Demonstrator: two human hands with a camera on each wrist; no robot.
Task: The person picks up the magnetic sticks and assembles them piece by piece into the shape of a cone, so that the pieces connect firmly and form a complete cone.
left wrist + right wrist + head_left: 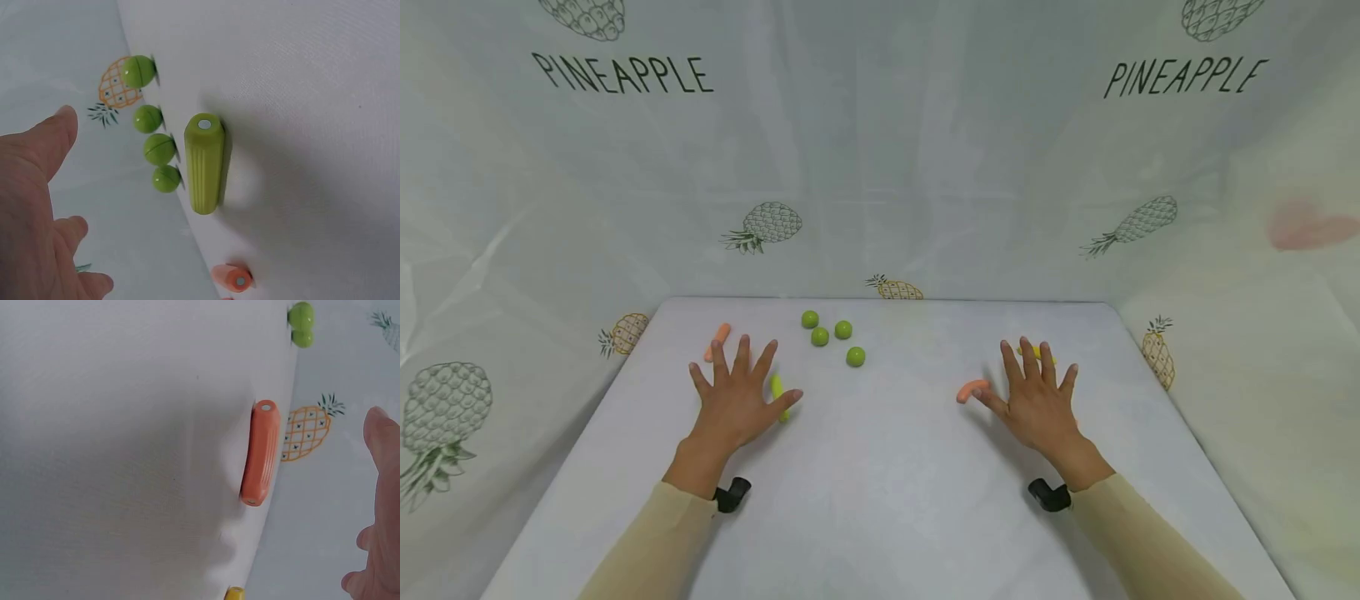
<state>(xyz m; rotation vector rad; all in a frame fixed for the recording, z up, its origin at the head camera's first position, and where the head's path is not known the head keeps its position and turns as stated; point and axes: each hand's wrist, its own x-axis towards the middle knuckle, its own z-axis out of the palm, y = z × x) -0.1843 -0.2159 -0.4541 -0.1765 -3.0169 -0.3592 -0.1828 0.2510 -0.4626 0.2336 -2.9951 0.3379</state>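
- Four green balls (pixel 831 335): you find them clustered near the table's far edge.
- Orange stick (pixel 718 341): far left, lying alone.
- White table (pixel 880 500): cloth-covered.
- Backdrop cloth (pixel 880 150): pineapple print, lettered "PINEAPPLE", surrounding you.

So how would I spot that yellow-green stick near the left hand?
Start at the white table and find the left hand. The ribbed yellow-green stick lies beside its thumb. Unlike the four green balls beyond, it is long, and unlike the orange sticks, green.

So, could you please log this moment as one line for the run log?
left hand: open, over green stick | right hand: open, beside orange stick | four green balls: untouched
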